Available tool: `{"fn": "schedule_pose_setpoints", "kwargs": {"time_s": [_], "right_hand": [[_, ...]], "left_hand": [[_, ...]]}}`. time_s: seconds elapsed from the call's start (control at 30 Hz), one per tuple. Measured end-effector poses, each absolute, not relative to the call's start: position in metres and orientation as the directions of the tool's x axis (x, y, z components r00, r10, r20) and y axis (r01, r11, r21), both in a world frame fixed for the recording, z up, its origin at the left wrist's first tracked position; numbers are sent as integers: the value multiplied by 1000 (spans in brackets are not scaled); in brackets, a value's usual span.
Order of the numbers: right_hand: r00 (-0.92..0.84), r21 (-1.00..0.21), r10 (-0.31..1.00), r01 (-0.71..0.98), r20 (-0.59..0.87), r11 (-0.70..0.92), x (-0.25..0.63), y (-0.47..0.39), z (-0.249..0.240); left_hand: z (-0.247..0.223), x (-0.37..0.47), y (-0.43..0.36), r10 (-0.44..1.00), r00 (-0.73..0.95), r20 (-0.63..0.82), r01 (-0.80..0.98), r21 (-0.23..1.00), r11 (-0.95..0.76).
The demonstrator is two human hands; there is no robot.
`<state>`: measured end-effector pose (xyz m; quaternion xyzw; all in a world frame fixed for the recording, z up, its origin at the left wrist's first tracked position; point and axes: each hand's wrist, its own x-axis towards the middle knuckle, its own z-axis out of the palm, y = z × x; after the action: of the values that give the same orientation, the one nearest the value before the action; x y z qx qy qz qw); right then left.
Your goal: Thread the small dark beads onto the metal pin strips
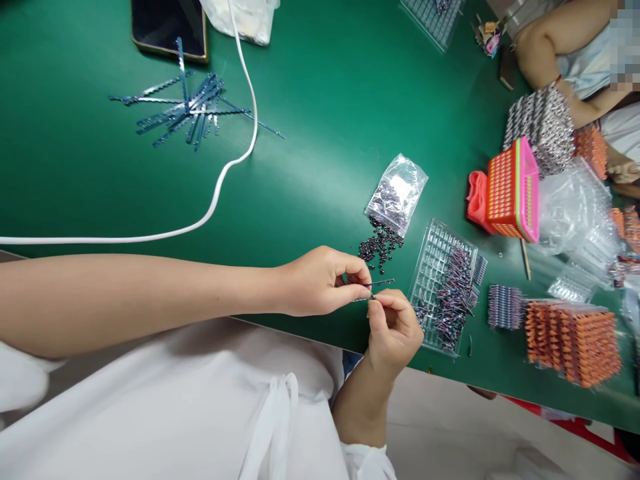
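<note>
My left hand (325,280) reaches in from the left, thumb and fingers pinched on a thin blue strip (384,283) whose free end sticks out to the right. Fingertip to fingertip with it, my right hand (395,330) is closed in a pinch at a tiny dark piece, too small to name. Just beyond the hands lie loose dark beads (377,245), spilling by the mouth of a clear plastic bag (399,193). Beside my right hand is a clear compartment tray (431,257) with a heap of small blue-and-pink pin-like pieces (455,293) on it.
Blue wavy-edged strips (193,110) lie piled near a phone (170,27) and a white cable (220,180). Rightward are an orange-and-pink basket (505,193), stacked orange pieces (573,340) and clear plastic bags (573,207). Another person's arm (545,47) rests at the far right.
</note>
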<state>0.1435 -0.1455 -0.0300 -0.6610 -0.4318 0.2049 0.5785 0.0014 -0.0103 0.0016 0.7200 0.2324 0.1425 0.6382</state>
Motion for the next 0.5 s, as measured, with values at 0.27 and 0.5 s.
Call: {"fn": "schedule_pose_setpoints", "kwargs": {"time_s": [0.27, 0.5], "right_hand": [[476, -992, 877, 122, 70, 13, 148, -147, -26], [446, -1000, 895, -3, -1, 1, 151, -146, -24]], "left_hand": [[7, 1, -7, 445, 871, -210, 199, 977, 70], [11, 1, -9, 458, 855, -241, 202, 970, 135]]}}
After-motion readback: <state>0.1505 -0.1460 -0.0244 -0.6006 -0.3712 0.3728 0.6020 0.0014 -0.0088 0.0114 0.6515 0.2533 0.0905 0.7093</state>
